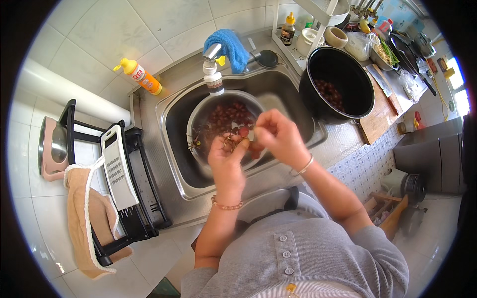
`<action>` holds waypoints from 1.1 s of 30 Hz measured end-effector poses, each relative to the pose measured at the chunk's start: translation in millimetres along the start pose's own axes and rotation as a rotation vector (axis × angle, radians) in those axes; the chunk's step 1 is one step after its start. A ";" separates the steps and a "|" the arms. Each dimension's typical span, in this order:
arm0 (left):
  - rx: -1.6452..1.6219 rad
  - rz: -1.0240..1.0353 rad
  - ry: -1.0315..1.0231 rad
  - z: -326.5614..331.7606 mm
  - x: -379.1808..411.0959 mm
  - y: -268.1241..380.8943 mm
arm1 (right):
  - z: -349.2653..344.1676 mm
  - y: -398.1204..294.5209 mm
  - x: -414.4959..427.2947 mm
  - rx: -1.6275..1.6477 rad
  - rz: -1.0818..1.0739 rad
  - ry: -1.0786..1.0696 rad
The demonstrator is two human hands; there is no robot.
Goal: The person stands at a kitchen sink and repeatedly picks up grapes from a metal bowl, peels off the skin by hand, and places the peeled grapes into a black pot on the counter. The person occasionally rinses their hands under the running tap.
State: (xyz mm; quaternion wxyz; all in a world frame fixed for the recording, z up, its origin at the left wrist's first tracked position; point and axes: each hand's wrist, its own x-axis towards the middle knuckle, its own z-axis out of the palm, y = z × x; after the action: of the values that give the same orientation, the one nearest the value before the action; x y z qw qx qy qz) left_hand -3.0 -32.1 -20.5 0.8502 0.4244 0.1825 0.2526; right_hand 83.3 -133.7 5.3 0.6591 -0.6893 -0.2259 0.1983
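My left hand (229, 158) grips a small bunch of red grapes (244, 131) by its stems, above a metal basin (190, 128). Close on its right is my right hand (279, 136), fingers curled in and blurred; whether something is between them cannot be made out. More red grapes (231, 113) lie in water in the basin, and a bare grape stem (194, 143) rests at its left rim. The basin stands inside a stainless steel sink (175, 175). At the sink's right, a deep black pot (311, 108) holds loose grapes (328, 95).
A filtered faucet (213, 76) hangs over the basin, a blue cloth (236, 52) behind it. Left are a dish soap bottle (141, 76) and a black rack with a white grater (117, 167). Right of the pot, a kitchen knife (382, 83) lies on a wooden cutting board (376, 119).
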 end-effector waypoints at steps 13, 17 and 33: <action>-0.191 -0.148 -0.130 -2.0 -1.2 10.3 | -19.6 -3.3 10.2 0.779 0.420 -0.243; -0.144 -0.131 -0.079 -0.7 -1.3 6.6 | -13.8 -9.7 6.6 0.435 0.323 -0.316; -0.263 -0.363 -0.192 -3.6 -0.3 15.2 | -14.2 -1.4 5.2 0.512 0.424 -0.404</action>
State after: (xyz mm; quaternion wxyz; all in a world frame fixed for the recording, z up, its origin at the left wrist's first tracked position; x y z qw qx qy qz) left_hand -9.3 -22.3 -10.1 0.9429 0.2926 0.1398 0.0759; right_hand 95.6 -142.3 7.6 0.6966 -0.4808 -0.1470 0.5118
